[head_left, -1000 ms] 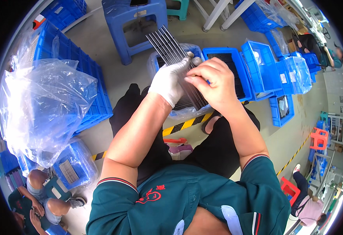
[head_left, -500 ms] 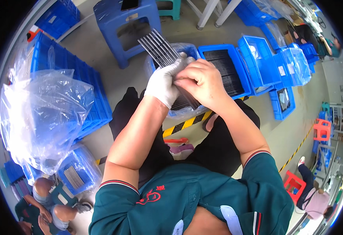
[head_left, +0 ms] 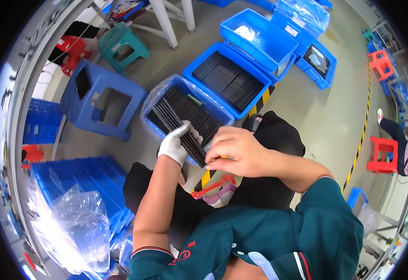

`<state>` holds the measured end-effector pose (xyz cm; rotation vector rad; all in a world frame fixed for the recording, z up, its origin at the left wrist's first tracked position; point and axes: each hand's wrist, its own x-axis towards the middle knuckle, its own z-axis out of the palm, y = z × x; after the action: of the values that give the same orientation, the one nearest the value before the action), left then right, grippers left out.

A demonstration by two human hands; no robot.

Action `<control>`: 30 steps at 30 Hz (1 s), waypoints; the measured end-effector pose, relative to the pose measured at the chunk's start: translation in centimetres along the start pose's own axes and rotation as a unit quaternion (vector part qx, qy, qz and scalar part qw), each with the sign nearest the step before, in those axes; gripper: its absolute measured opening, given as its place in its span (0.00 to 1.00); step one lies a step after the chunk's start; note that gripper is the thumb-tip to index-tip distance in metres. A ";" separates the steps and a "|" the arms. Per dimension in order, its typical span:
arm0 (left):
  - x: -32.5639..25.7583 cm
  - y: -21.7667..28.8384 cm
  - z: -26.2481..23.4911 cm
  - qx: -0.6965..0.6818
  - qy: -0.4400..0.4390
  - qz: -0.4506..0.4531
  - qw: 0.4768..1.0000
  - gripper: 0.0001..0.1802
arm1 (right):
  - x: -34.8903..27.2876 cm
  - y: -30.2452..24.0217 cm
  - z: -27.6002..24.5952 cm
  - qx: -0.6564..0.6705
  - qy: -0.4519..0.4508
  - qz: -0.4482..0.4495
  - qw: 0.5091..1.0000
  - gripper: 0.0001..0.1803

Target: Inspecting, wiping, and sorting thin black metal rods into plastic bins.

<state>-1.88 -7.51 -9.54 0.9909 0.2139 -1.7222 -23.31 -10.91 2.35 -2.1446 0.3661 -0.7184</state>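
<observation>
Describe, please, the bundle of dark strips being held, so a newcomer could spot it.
Start at the blue stool; right of it sits a plastic-lined blue bin of dark strips. The bundle fans out above it, gripped by the gloved left hand, unlike those lying flat.

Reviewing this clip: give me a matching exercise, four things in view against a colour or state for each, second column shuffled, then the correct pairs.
Things:
1. left hand
2. right hand
3. blue stool
4. nearest blue bin

States:
A. bare, fingertips at the lower end of the strips
B. lined with clear plastic, filled with dark strips
C. white glove, gripping a bundle of dark strips
D. standing on the floor, nothing on it

Pairs: 1-C, 2-A, 3-D, 4-B
</observation>
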 end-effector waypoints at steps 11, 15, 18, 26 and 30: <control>16.0 -2.3 4.2 0.327 0.073 -0.174 0.926 0.04 | -7.3 2.2 -6.8 0.039 0.160 0.120 0.979 0.11; 23.1 0.3 7.3 0.413 0.050 -0.164 0.894 0.07 | -8.0 2.9 -8.7 0.084 0.177 0.121 0.973 0.13; 29.2 2.1 9.2 0.494 0.040 -0.122 0.860 0.07 | -8.7 3.5 -10.1 0.098 0.193 0.150 0.965 0.14; 47.9 9.9 5.4 0.809 0.249 -0.022 0.532 0.12 | -9.6 5.8 -10.9 0.152 0.267 0.215 0.927 0.11; 50.6 3.1 10.0 0.855 0.230 0.026 0.465 0.18 | -8.2 6.5 -13.0 0.088 0.246 0.279 0.924 0.08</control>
<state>-7.65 -50.47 -37.67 2.7833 -1.5664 -1.0259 -37.78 -18.99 0.71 -1.5498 1.0862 -0.8992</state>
